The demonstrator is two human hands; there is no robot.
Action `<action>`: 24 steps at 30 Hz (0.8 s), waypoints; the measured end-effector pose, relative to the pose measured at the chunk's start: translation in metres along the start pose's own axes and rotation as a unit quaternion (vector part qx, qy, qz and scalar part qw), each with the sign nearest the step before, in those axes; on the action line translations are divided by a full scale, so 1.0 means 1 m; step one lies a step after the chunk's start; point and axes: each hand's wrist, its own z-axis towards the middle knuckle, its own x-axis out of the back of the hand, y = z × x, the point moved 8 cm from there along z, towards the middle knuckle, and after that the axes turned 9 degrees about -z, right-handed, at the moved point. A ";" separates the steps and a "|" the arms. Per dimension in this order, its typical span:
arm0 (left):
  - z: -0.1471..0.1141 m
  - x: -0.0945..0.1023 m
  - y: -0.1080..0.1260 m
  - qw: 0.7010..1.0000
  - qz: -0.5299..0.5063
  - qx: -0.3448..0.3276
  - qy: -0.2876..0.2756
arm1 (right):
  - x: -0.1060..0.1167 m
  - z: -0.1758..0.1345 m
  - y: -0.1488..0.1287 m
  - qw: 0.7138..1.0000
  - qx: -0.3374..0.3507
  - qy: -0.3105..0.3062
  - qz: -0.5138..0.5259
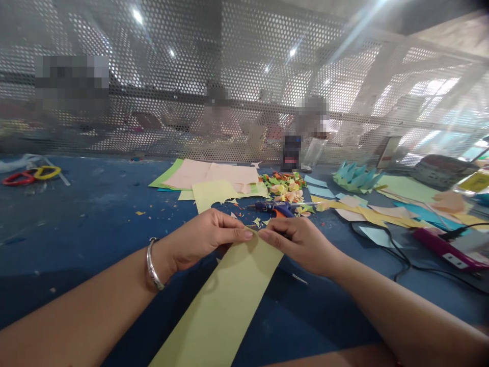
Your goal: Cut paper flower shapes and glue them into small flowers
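— Holding what, with left hand [209,232] and right hand [301,242]?
— Pinching a yellow-green paper strip [225,300] by its far end.
— Extending where?
— Slanting nearward over the blue table [95,219].

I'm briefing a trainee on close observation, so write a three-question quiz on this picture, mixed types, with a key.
1. What do the left hand and right hand both pinch?
2. True or false: the silver bracelet is on the right wrist.
3. Fill in the blank: As pictured, the pointed paper crown is to the ____ of the heap of paper scraps.

Key:
1. The far end of the yellow-green paper strip.
2. False; the silver bracelet is on the left wrist.
3. Right.
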 end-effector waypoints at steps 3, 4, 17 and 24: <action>0.000 0.000 0.000 1.000 -0.005 0.003 -0.002 | 0.000 0.000 0.000 1.000 -0.005 0.000 0.002; 0.000 0.000 -0.001 1.000 -0.008 0.006 -0.005 | 0.000 0.000 0.000 1.000 -0.006 0.001 0.002; -0.004 0.040 0.024 0.988 0.141 -0.021 0.063 | 0.015 0.003 0.015 0.997 -0.020 0.057 -0.049; -0.005 0.100 0.051 0.873 0.458 -0.067 0.155 | 0.027 0.004 0.035 0.989 -0.070 0.074 -0.103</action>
